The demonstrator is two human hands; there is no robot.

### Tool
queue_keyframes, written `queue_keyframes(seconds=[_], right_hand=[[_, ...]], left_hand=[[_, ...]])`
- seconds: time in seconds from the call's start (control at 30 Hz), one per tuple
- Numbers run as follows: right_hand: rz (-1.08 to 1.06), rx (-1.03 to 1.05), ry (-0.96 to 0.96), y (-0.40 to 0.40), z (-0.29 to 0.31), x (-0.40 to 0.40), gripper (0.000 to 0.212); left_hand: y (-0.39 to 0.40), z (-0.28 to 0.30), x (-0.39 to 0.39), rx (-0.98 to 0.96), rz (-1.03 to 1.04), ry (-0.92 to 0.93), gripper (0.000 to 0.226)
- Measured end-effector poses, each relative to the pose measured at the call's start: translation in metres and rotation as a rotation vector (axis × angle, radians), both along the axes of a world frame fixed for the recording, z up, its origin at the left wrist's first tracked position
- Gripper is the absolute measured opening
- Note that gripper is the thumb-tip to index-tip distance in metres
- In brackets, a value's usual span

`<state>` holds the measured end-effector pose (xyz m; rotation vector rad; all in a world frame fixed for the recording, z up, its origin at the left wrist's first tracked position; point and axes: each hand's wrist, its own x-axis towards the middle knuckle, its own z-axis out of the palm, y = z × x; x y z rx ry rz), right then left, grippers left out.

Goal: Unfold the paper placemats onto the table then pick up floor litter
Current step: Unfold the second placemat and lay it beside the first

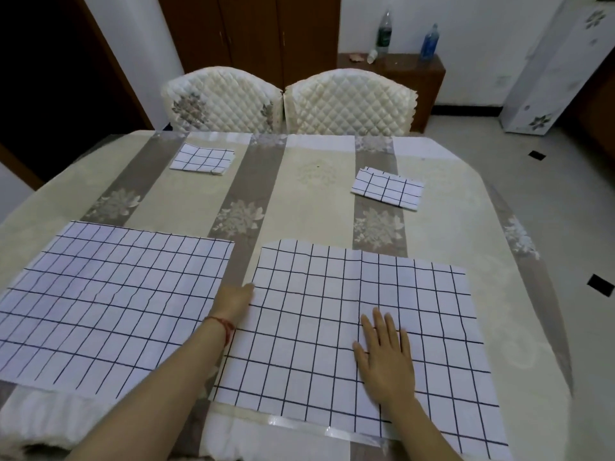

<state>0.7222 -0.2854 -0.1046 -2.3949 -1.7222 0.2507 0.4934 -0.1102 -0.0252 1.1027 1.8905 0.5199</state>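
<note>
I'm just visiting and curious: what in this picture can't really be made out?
- Left hand, head view: fingers hidden behind the hand itself at the placemat edge.
- Bottles on the far cabinet: labels too small.
- Floor litter: only dark specks, cut off by the picture's edge.
- Folded placemats: layers uncountable.

We lost the left placemat (109, 304) at the frame's left edge — the left hand's (234, 302) fingers were hidden, and the bottle (384, 33) label was too blurred to read.
</note>
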Motion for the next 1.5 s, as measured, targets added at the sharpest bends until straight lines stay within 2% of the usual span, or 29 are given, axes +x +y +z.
queue_keyframes(seconds=[0.07, 0.2, 0.37, 0.63, 0.83, 0.93, 0.97, 1.03, 1.13, 1.23, 1.4, 1.5], right_hand=[[-0.006, -0.004, -0.013, 0.0, -0.001, 0.0, 0.055], [-0.013, -0.015, -0.034, 0.001, -0.001, -0.001, 0.055], [-0.012, 0.0, -0.042, 0.001, -0.005, -0.001, 0.054], [-0.026, -0.027, -0.046, 0.002, -0.001, -0.001, 0.055], [-0.008, -0.033, -0.042, 0.0, 0.003, -0.004, 0.054], [-0.02, -0.04, -0.037, -0.003, 0.005, -0.008, 0.054], [-0.021, -0.027, -0.035, -0.004, 0.006, -0.009, 0.054], [-0.011, 0.03, -0.016, 0.0, 0.009, -0.01, 0.054], [-0.027, 0.079, 0.027, 0.023, 0.022, -0.009, 0.056], [-0.018, 0.029, 0.102, 0.039, 0.028, -0.002, 0.068], [-0.02, -0.01, 0.056, 0.026, 0.009, 0.012, 0.064], [-0.021, -0.03, 0.065, 0.024, 0.008, 0.014, 0.062]], left_hand=[[0.029, 0.003, 0.012, -0.001, -0.032, -0.044, 0.056], [0.071, 0.005, 0.032, -0.039, -0.181, -0.076, 0.062], [0.09, 0.007, 0.051, 0.053, -0.205, -0.075, 0.051], [0.08, -0.015, 0.031, 0.149, -0.204, -0.005, 0.042], [0.066, -0.018, 0.024, 0.24, -0.232, 0.144, 0.033], [0.048, -0.018, 0.036, 0.34, -0.247, 0.445, 0.043], [0.037, -0.02, 0.045, 0.369, -0.293, 0.509, 0.049], [0.01, -0.026, 0.067, 0.44, -0.474, 0.494, 0.053], [-0.038, -0.041, 0.109, 0.576, -0.79, 0.541, 0.043], [-0.069, -0.054, 0.131, 0.472, -0.997, 0.623, 0.047], [-0.077, -0.073, 0.111, 0.414, -0.942, 0.705, 0.063], [-0.08, -0.071, 0.105, 0.401, -0.903, 0.684, 0.066]])
